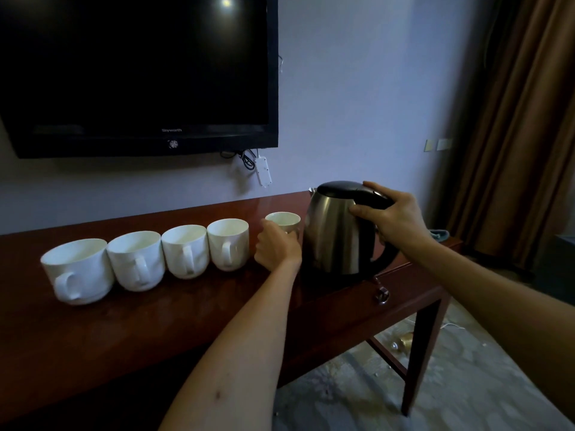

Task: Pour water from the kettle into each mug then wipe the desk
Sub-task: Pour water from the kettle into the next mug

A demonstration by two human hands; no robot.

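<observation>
From the head camera, five white mugs stand in a row on the dark wooden tabletop (161, 312), and the steel kettle (337, 231) sits at the right end, just beside the fifth mug (282, 221). The right hand (395, 219) has its fingers wrapped round the kettle's black handle; the left hand (275, 247) curls on that nearest mug, seemingly at its handle. This looks like the start of pouring: next comes lifting the kettle and tipping its spout over the held mug, slowly.

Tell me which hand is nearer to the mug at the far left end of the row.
Left. The left hand grips the mug beside the kettle, four mugs away from the far-left mug. The right hand holds the kettle's handle, farther right.
</observation>
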